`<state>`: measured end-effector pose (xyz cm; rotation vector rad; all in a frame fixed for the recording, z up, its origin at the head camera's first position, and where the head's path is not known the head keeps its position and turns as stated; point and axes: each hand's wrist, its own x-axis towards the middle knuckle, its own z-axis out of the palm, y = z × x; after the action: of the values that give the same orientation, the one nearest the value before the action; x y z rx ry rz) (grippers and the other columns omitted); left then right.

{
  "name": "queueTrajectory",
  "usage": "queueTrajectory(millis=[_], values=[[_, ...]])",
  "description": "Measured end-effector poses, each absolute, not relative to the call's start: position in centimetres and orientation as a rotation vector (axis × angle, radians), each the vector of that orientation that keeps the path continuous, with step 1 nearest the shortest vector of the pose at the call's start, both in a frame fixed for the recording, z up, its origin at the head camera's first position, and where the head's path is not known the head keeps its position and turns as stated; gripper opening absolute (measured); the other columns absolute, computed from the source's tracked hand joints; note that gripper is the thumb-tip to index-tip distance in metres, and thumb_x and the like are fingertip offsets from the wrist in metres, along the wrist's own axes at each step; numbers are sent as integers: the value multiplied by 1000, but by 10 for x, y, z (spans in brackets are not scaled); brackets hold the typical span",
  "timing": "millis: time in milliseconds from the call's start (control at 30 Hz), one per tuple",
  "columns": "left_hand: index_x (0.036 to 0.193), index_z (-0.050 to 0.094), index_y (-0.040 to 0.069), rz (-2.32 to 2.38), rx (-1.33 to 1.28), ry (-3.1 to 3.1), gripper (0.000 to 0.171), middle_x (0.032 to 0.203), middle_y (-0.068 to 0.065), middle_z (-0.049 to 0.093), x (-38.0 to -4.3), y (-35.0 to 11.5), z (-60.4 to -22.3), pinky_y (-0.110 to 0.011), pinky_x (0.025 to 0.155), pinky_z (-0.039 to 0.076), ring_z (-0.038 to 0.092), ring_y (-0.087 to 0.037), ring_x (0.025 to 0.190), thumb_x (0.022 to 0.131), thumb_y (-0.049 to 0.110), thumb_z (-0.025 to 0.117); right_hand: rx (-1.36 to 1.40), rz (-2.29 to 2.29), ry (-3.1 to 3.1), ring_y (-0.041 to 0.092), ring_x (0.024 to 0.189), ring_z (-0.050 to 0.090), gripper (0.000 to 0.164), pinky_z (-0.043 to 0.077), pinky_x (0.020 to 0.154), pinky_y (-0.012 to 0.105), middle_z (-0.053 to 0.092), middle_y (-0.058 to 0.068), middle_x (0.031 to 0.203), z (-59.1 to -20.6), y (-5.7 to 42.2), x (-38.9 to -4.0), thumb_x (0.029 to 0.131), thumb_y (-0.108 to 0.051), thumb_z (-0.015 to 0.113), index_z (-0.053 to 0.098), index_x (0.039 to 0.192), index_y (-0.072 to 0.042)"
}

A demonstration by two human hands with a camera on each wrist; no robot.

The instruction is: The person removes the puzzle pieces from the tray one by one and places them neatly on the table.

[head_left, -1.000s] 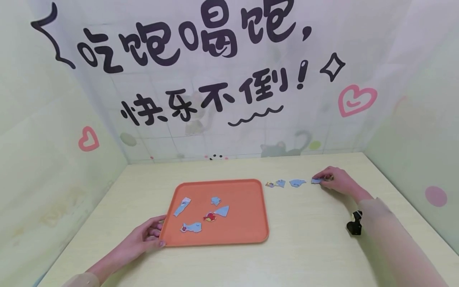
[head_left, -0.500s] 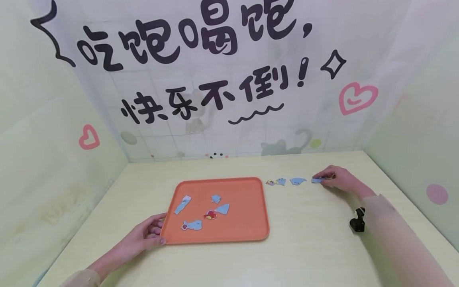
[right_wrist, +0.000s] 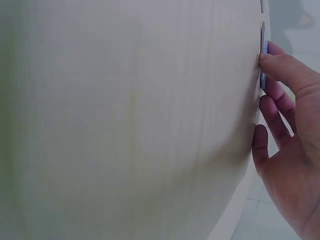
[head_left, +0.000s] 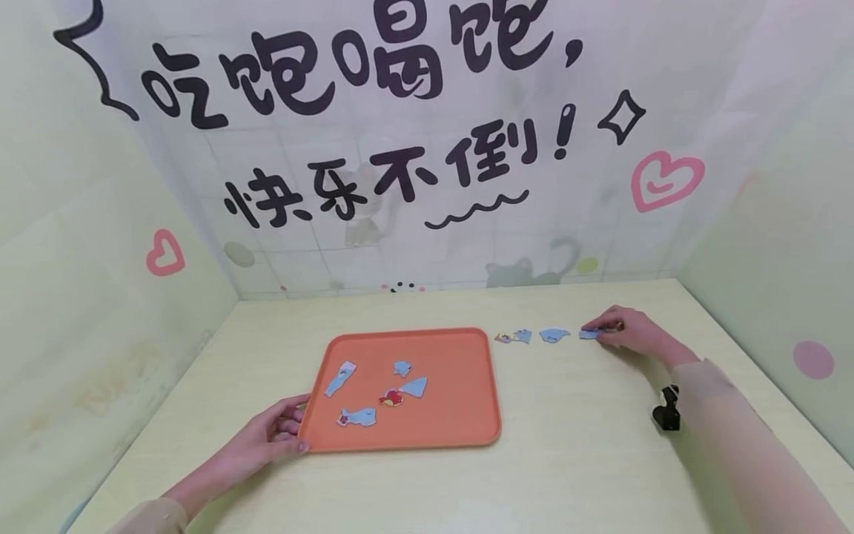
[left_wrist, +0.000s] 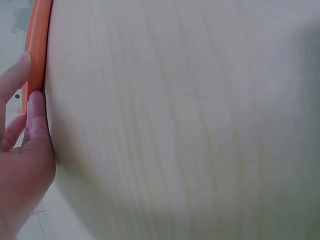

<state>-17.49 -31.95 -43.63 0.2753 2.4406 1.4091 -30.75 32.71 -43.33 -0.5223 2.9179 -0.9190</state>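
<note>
My left hand (head_left: pixel 283 428) holds the left edge of an orange tray (head_left: pixel 454 437) near its front corner. In the left wrist view, thumb and fingers lie on either side of the tray's rim (left_wrist: pixel 40 55). On the tray lie several flat puzzle pieces, among them a long blue one (head_left: pixel 340 379), a red one (head_left: pixel 391 399) and a blue triangular one (head_left: pixel 415 387). At the back right my right hand (head_left: pixel 630 331) pinches a light blue puzzle piece (head_left: pixel 589 334) at the table surface. Seen by the right wrist, that piece (right_wrist: pixel 264 75) sits between thumb and fingers, partly covered.
Left of the right hand, a blue puzzle piece (head_left: pixel 554 336) and a small group of puzzle pieces (head_left: pixel 523 337) lie in a row on the pale wooden table (head_left: pixel 567 475). A black device (head_left: pixel 667 409) is at the right wrist. Printed wall sheets surround the table.
The head view has tilted slightly, so the scene sits a little higher. The black device at the right wrist has shifted slightly right. Both hands keep their places.
</note>
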Motion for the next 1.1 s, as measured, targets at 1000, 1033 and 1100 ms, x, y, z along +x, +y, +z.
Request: queueTrajectory(millis=[1000,1033,1100], values=[[152,30,0,1408,300,2449,84,127,-24,48,-175,-321,-435,-17,82,53,55,-8,97,85,19,77,-515,-954,2869,29,108,54,28,45,91,36,62,19,120,-432,326,-308,94,-12,65,71,121,-9],[152,30,0,1412,300,2446,84,127,-24,48,-176,-321,-435,-17,82,53,55,-7,97,86,19,77,-515,-953,2870,28,108,54,28,44,90,35,62,19,121,-432,326,-308,94,-12,65,71,121,-8],[152,29,0,1415,300,2443,84,127,-24,48,-176,-322,-436,-17,82,53,55,-7,97,86,19,77,-522,-956,2870,28,107,54,28,44,90,35,62,19,121,-433,326,-308,93,-12,65,71,120,-8]])
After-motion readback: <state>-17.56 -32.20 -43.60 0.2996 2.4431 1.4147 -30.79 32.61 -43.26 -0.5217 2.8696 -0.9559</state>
